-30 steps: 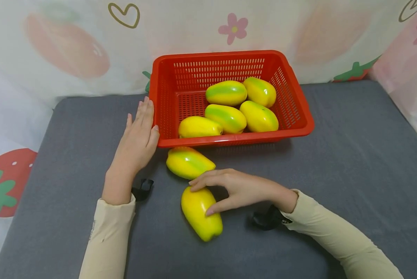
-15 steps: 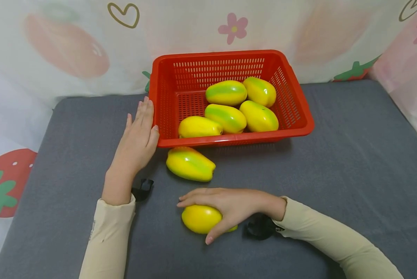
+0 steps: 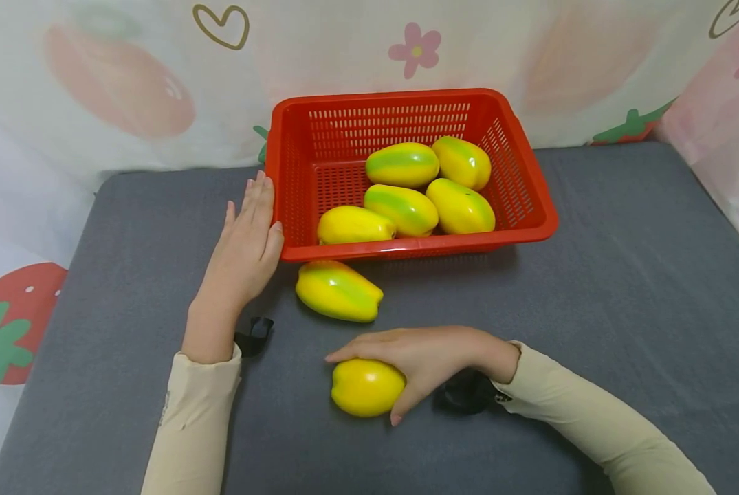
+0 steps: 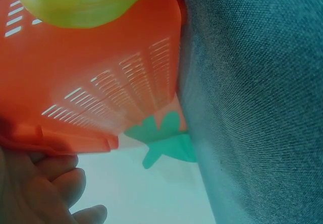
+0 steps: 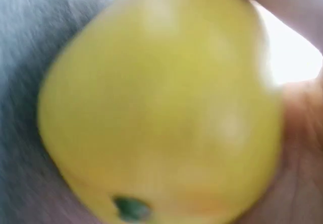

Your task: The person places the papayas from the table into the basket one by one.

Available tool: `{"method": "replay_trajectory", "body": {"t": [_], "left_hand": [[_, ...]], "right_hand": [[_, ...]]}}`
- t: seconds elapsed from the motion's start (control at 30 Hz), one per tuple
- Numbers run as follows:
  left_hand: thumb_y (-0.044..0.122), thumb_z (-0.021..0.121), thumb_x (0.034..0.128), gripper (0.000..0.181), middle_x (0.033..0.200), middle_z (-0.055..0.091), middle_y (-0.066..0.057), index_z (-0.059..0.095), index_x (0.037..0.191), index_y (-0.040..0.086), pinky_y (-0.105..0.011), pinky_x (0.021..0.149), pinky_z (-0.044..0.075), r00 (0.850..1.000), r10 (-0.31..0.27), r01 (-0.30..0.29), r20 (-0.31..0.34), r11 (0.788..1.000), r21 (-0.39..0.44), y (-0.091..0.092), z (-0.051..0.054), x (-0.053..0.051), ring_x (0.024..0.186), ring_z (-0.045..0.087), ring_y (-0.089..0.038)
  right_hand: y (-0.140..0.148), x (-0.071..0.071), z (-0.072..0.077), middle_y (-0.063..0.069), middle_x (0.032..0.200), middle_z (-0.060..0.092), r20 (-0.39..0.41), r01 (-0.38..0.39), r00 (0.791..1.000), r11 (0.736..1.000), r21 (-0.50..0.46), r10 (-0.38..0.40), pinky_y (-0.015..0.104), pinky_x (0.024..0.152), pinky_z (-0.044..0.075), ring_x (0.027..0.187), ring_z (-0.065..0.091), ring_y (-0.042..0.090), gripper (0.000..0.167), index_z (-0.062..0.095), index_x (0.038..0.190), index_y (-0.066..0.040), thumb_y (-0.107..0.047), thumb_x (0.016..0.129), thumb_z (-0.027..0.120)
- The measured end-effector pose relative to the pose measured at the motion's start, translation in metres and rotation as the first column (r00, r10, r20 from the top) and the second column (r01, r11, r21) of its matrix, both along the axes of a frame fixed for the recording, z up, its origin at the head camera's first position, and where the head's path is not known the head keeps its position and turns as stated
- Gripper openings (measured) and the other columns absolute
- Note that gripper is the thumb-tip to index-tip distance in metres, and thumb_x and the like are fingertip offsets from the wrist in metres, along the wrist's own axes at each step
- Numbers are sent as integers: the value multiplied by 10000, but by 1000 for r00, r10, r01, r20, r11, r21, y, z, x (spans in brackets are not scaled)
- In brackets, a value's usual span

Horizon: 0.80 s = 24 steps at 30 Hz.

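Note:
A red plastic basket [image 3: 418,249] holds several yellow-green papayas [image 3: 402,165]. My left hand [image 3: 236,265] rests against the basket's left side, its fingers straight; the left wrist view shows the fingertips at the basket rim [image 4: 75,146]. With my right hand [image 3: 421,354] I grip a yellow papaya [image 3: 363,392], fingers over its far side and thumb on the near side. In the right wrist view this papaya [image 5: 161,103] fills most of the picture, blurred, with a dark green stem spot low down. Another papaya [image 3: 338,292] lies just in front of the basket.
Grey cloth [image 3: 623,289] covers the table. Behind it hangs a pale curtain [image 3: 320,41] printed with fruit, hearts and flowers, close to the basket's back. Black straps [image 3: 254,337] sit at both wrists.
My right hand has moved nearer to me and turned the papaya end-on, closing round it. The left hand, the basket and the other papayas stay in place.

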<state>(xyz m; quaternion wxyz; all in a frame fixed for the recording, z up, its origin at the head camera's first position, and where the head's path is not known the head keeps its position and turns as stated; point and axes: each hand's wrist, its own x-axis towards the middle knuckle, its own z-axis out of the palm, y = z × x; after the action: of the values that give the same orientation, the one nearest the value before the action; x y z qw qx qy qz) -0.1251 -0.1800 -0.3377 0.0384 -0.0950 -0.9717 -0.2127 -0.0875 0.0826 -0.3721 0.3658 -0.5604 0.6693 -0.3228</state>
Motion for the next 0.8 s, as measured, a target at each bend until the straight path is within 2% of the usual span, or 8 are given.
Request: {"method": "replay_trajectory", "body": {"t": [0.1, 0.3, 0.6, 0.8], "left_hand": [[255, 285, 992, 607, 1576, 29, -65, 41, 1517, 72, -492, 1135, 18, 1000, 0, 0, 1, 1000, 0, 0, 0, 0, 1441, 12, -213], [253, 290, 992, 608, 1576, 32, -65, 44, 1518, 73, -496, 1134, 22, 1000, 1, -1, -1, 1000, 3, 0, 0, 1, 1441, 16, -214], [245, 285, 992, 599, 1574, 40, -70, 62, 1515, 57, -493, 1135, 23, 1000, -5, 5, -6, 1000, 12, -1, 0, 1, 1440, 18, -207], [243, 282, 992, 595, 1575, 48, -76, 68, 1515, 57, -495, 1135, 26, 1000, -5, 5, -11, 1000, 16, 0, 0, 0, 1440, 21, -209]], "right_hand": [[3, -2, 2, -20, 1421, 395, -13, -12, 1000, 1000, 11, 13, 285, 1054, 322, 1242, 395, 65, 939, 295, 1464, -152, -155, 698, 839], [3, -3, 3, -14, 1411, 413, -20, -38, 999, 999, 4, 38, 278, 1053, 324, 1238, 405, 66, 903, 333, 1442, -130, -140, 694, 839], [2, -5, 1, -10, 1406, 419, -4, -27, 1000, 1000, -8, 27, 278, 1045, 332, 1223, 415, 68, 869, 344, 1435, -121, -145, 710, 823], [2, -6, 1, -25, 1399, 422, -16, -9, 1000, 1000, -14, 8, 282, 1035, 342, 1204, 425, 67, 864, 338, 1441, -163, -181, 722, 818]]}}
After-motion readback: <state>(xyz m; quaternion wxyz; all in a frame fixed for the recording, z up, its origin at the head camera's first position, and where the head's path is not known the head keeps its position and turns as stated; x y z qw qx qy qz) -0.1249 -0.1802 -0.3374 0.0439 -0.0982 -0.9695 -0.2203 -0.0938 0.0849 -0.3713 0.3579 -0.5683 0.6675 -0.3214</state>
